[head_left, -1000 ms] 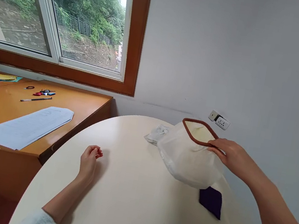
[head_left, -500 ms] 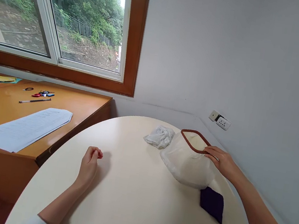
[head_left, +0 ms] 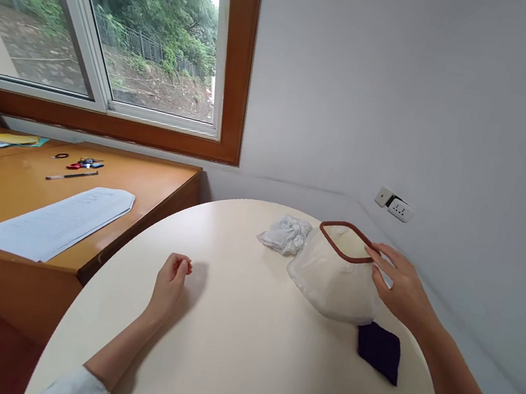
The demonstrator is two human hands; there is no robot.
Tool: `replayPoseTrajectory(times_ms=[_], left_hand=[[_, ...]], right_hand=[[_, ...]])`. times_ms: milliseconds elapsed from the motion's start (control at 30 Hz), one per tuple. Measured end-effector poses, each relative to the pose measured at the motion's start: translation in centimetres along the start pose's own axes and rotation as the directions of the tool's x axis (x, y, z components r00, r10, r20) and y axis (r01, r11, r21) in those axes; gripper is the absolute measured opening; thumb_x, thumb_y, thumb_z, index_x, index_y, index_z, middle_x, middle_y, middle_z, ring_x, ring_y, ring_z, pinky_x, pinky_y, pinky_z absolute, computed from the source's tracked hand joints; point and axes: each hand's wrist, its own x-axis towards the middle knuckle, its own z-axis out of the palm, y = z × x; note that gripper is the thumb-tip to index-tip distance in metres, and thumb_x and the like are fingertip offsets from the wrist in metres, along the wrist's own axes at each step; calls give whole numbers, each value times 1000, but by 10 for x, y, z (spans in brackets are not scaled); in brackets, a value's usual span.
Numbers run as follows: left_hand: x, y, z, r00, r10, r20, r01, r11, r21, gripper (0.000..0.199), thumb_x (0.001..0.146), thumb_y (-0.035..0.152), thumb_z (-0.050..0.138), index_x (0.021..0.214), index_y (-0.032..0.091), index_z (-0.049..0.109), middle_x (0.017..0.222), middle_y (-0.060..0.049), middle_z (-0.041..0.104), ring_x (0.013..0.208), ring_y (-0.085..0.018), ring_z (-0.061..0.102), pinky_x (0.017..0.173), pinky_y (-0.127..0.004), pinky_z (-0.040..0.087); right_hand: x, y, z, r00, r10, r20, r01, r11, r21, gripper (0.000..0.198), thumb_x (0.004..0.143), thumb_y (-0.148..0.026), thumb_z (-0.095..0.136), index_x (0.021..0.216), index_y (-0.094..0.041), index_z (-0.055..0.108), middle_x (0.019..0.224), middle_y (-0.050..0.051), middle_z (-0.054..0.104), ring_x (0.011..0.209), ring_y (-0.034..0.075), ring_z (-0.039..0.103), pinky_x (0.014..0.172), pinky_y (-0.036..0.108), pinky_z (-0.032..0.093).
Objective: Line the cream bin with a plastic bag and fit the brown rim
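Note:
A trash bin (head_left: 334, 290) with a translucent white bag draped over its outside stands on the right of the round table. Its brown rim ring (head_left: 334, 255) sits on top, over the bag. My right hand (head_left: 397, 283) is at the right side of this ring, fingertips touching or just over it, with thumb and fingers spread apart. A crumpled white plastic bag (head_left: 285, 234) lies left of the bin. In front of the bin is a folded dark purple cloth (head_left: 379, 352). My left hand (head_left: 172, 277) rests on the table, fingers curled, nothing visible in it.
The cream round table (head_left: 234, 367) adjoins a brown desk (head_left: 156, 172). Papers (head_left: 57, 220), a pen (head_left: 72, 176) and keys (head_left: 90, 163) lie on the desk. A wall socket (head_left: 400, 210) is behind the bin, and a window is at the back left.
My right hand has loosened from the rim ring, its thumb and fingers spreading. The view has shifted slightly; my left hand stays curled on the table.

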Motion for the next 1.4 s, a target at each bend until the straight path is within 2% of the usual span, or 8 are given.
replayPoseTrajectory(times_ms=[167, 433, 533, 633, 733, 833, 1100, 1400], left_hand=[[-9, 8, 7, 996, 23, 84, -24, 1000, 13, 15, 77, 35, 48, 75, 21, 52, 76, -2, 56, 78, -19, 54, 72, -29, 41], [-37, 21, 18, 934, -35, 356, -10, 992, 124, 6, 69, 25, 50, 72, 22, 54, 72, -1, 58, 63, -16, 52, 51, -24, 36], [-44, 23, 18, 856, -41, 516, -80, 975, 209, 14, 75, 24, 45, 84, 23, 56, 74, -2, 59, 55, -15, 50, 50, -27, 40], [-46, 22, 19, 733, 128, 668, -373, 897, 237, 29, 81, 28, 43, 107, 24, 54, 107, -9, 59, 91, -22, 57, 80, -37, 46], [-46, 17, 20, 594, 214, 776, -594, 767, 243, 47, 85, 35, 44, 130, 24, 39, 134, -11, 42, 124, -26, 36, 105, -48, 24], [-48, 12, 21, 525, 198, 828, -692, 665, 279, 56, 87, 40, 41, 138, 26, 23, 141, -9, 32, 131, -27, 26, 106, -53, 16], [-54, 10, 24, 473, 184, 862, -811, 473, 344, 61, 88, 45, 36, 140, 30, 6, 146, -5, 16, 133, -28, 18, 106, -53, 15], [-53, 8, 24, 466, 165, 869, -813, 468, 347, 61, 89, 46, 34, 140, 31, 4, 147, -4, 14, 133, -26, 18, 107, -51, 14]], right_hand=[[-12, -53, 2, 988, -13, -154, 32, 992, 123, 20, 80, -17, 48, 96, -22, 59, 106, 8, 60, 104, 22, 54, 91, 42, 40], [-57, -123, 71, 979, -166, 120, 103, 905, 412, 24, 85, -12, 37, 94, -20, 57, 97, 8, 64, 100, 20, 56, 87, 42, 42], [-67, -133, 87, 984, -102, 148, 21, 882, 470, 25, 85, -11, 35, 91, -21, 57, 92, 7, 64, 95, 19, 58, 83, 40, 44], [-69, -137, 90, 973, -73, 219, -38, 887, 461, 26, 85, -12, 34, 91, -20, 58, 97, 7, 63, 100, 19, 56, 87, 39, 42], [-69, -139, 86, 929, -89, 358, -58, 922, 382, 31, 86, -19, 37, 112, -20, 54, 120, 8, 55, 116, 21, 45, 97, 41, 35], [-67, -139, 82, 854, -123, 505, -41, 953, 302, 51, 86, -35, 40, 135, -20, 33, 138, 9, 37, 129, 24, 29, 104, 46, 26], [-66, -139, 80, 796, -115, 594, -53, 965, 257, 52, 88, -44, 35, 137, -28, 29, 144, 7, 26, 132, 27, 20, 105, 51, 19], [-65, -139, 79, 785, -110, 610, -71, 962, 264, 51, 89, -46, 32, 137, -30, 27, 145, 5, 25, 133, 26, 19, 105, 51, 16]])
